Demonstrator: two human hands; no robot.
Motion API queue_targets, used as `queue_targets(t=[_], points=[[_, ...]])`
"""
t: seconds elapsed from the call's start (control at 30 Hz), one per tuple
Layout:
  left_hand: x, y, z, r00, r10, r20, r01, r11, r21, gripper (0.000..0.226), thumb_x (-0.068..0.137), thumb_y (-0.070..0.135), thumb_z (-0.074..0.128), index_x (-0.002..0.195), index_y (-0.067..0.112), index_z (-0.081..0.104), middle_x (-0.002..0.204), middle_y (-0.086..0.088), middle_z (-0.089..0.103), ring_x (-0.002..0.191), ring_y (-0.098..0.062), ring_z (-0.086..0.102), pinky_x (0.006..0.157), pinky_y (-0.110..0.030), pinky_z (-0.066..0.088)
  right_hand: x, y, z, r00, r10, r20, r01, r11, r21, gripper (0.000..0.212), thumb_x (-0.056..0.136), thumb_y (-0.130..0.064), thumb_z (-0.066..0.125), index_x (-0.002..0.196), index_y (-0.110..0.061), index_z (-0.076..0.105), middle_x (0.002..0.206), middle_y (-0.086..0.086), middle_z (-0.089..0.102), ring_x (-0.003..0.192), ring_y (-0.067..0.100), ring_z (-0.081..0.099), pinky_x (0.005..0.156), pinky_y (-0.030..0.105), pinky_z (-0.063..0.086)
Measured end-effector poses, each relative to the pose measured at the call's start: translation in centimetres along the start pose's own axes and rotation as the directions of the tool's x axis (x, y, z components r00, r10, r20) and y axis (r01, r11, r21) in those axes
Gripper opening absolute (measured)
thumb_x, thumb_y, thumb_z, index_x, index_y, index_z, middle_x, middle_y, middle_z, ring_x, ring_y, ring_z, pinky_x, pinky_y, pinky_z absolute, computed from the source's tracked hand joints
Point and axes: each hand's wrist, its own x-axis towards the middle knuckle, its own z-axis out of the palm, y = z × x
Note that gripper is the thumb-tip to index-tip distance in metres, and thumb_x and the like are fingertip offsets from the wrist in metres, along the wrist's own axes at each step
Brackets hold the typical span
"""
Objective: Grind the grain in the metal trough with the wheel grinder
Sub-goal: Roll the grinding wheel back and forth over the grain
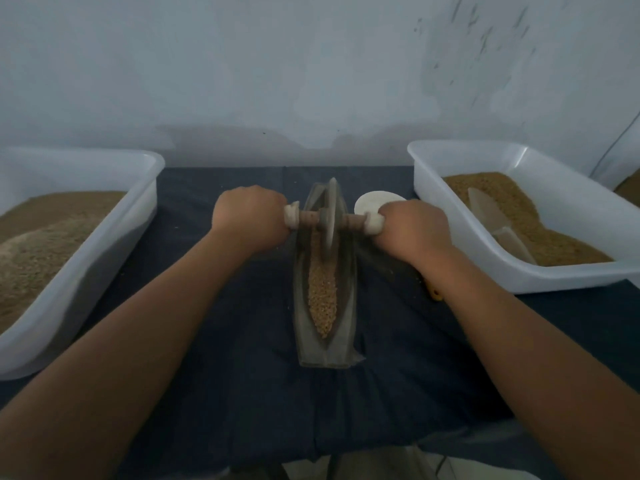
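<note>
A narrow boat-shaped metal trough (348, 306) lies lengthwise on the dark cloth in the middle of the table. Tan grain (322, 292) fills its groove from the middle to the near tip. The wheel grinder (330, 216), a grey metal disc on a wooden axle, stands upright in the far half of the trough. My left hand (247, 220) grips the left end of the axle. My right hand (414, 228) grips the right end. Both fists hide the handle ends.
A white plastic tub (104, 237) of ground grain sits at the left. Another white tub (436, 199) at the right holds grain and a clear scoop (498, 220). A small white dish (372, 200) lies behind my right hand. A pale wall (311, 81) stands behind the table.
</note>
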Motion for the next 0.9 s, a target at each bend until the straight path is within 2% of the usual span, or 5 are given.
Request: queue_targets(t=[0.2,0.37,0.57,0.73,0.9], points=[[-3.6,-0.6,-0.3,0.994,0.051,0.101,-0.043,0.996,-0.083,0.026,0.082,0.047,0.058,0.067,0.026,0.056,0.067,0.008,0.057,0.062,-0.020,0.058,0.058,-0.031,0.045,-2.6,0.1,-1.8,0.980,-0.092,0.176,0.093,0.996,0.004,0.017,0.085,-0.038,0.062,0.071,-0.029,0.061,0.071,-0.006,0.063,0.064,0.015,0.059,0.057,0.032,0.047],[-8.8,-2.5,-0.3,0.955,0.132,0.265,-0.068,0.969,-0.236,0.029,0.078,0.058,0.055,0.069,0.032,0.060,0.064,0.012,0.061,0.059,-0.007,0.059,0.052,-0.027,0.045,-7.8,0.6,-3.5,0.953,-0.282,0.110,0.282,0.959,0.017,0.025,0.072,-0.053,0.054,0.058,-0.032,0.053,0.053,-0.009,0.054,0.045,0.006,0.051,0.043,0.024,0.034],[-3.6,-0.9,1.9,0.999,-0.042,0.030,0.046,0.988,-0.145,0.036,0.087,0.056,0.050,0.066,0.027,0.054,0.065,0.009,0.055,0.058,-0.018,0.055,0.057,-0.030,0.043,-1.1,-0.5,-2.3,0.990,-0.125,0.068,0.130,0.988,-0.077,0.018,0.082,-0.042,0.062,0.069,-0.030,0.059,0.069,-0.006,0.060,0.062,0.017,0.057,0.060,0.034,0.052],[-0.5,-0.5,2.0,0.995,-0.073,0.071,0.084,0.982,-0.170,0.042,0.091,0.057,0.048,0.068,0.024,0.058,0.071,0.002,0.060,0.061,-0.022,0.057,0.060,-0.034,0.049,0.9,-1.4,-2.0,0.996,-0.084,-0.041,0.076,0.984,-0.161,0.018,0.079,-0.033,0.065,0.066,-0.027,0.055,0.067,-0.002,0.057,0.058,0.018,0.050,0.054,0.030,0.040],[-6.2,-2.0,0.0,0.975,0.152,0.164,-0.121,0.975,-0.185,0.025,0.078,0.051,0.052,0.067,0.029,0.054,0.064,0.012,0.055,0.059,-0.013,0.054,0.057,-0.031,0.047,-4.3,-0.1,-3.8,0.931,-0.167,0.324,0.156,0.986,0.059,0.017,0.077,-0.044,0.064,0.070,-0.028,0.065,0.070,-0.006,0.067,0.064,0.015,0.064,0.057,0.033,0.052]])
